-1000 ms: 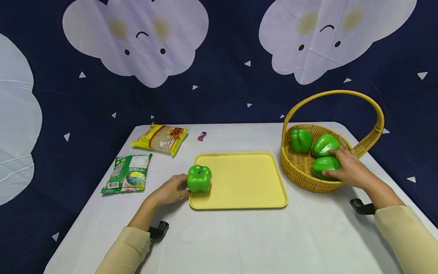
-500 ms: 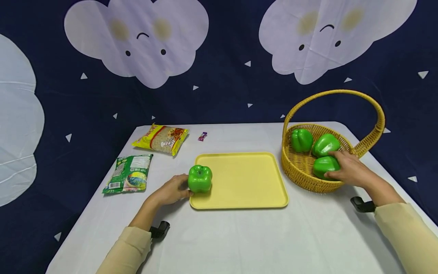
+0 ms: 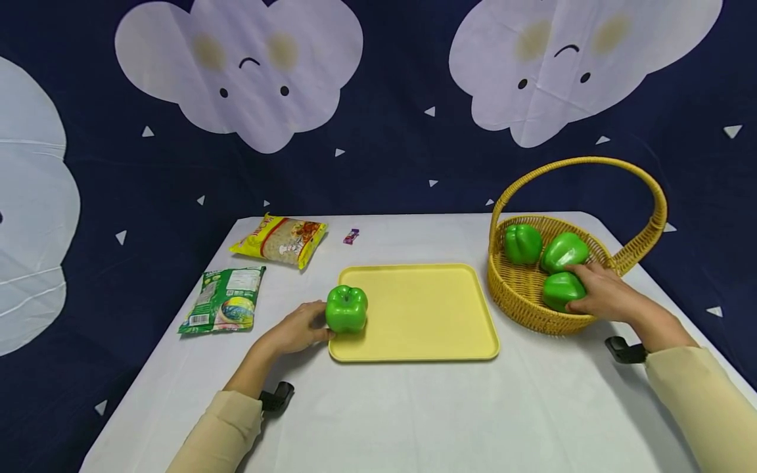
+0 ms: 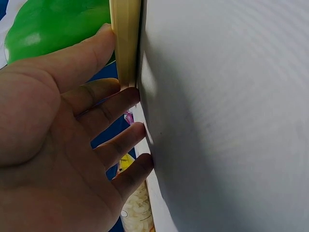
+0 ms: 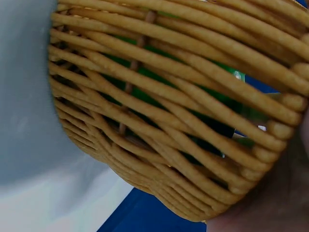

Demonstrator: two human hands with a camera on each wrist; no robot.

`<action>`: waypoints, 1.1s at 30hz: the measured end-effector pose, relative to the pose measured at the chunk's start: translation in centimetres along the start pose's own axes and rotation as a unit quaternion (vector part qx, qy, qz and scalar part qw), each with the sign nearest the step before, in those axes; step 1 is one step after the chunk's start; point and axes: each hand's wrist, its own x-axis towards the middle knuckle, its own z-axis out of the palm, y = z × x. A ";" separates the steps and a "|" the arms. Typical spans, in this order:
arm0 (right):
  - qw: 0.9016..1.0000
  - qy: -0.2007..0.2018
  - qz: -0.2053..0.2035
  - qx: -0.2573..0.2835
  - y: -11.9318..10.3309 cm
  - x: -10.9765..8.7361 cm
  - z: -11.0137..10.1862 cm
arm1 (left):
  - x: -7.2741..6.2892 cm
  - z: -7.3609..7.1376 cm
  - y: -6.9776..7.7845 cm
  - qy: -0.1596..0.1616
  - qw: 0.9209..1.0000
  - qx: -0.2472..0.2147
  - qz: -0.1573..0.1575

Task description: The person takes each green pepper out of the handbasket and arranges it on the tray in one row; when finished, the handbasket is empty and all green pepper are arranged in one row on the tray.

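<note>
At the left end of the yellow tray [image 3: 422,315], a green bell pepper [image 3: 346,309] stands upright. My left hand [image 3: 300,328] is beside that end, its thumb and fingertips at the tray's rim [image 4: 126,43] and its fingers loosely extended. The yellow wicker basket [image 3: 510,299] on the right contains several green bell peppers. Inside it, my right hand [image 3: 606,294] holds the nearest bell pepper [image 3: 560,292] between thumb and fingers; two others, a back-left pepper [image 3: 523,244] and a middle pepper [image 3: 565,252], lie behind. In the right wrist view, the basket's wall [image 5: 159,92] hides most of that hand's grip.
A yellow food packet [image 3: 282,240] and a green food packet [image 3: 227,299] lie on the left of the white table [image 3: 414,414]. Near the back edge is a small purple wrapped sweet [image 3: 351,236]. The basket's tall handle [image 3: 582,161] arches over its opening.
My right thumb and fingers have drawn in a little around the nearest bell pepper. The left hand, tray and upright pepper keep their places; the head view has shifted slightly.
</note>
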 end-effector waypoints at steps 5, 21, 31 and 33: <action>1.000 0.010 0.009 0.010 0.0 -0.1 0.2 | 0.0 0.0 0.0 0.001 1.000 0.004 -0.008; 0.993 0.098 0.011 0.062 -0.5 -1.0 0.6 | -0.1 0.1 0.3 0.002 1.000 0.000 -0.028; 0.978 0.179 -0.034 0.100 -2.7 -1.7 -0.2 | 0.0 0.0 0.4 0.004 0.999 0.003 -0.031; 0.976 0.185 -0.040 0.111 -3.3 -1.9 -0.4 | 0.0 0.0 0.4 0.003 0.999 0.002 -0.032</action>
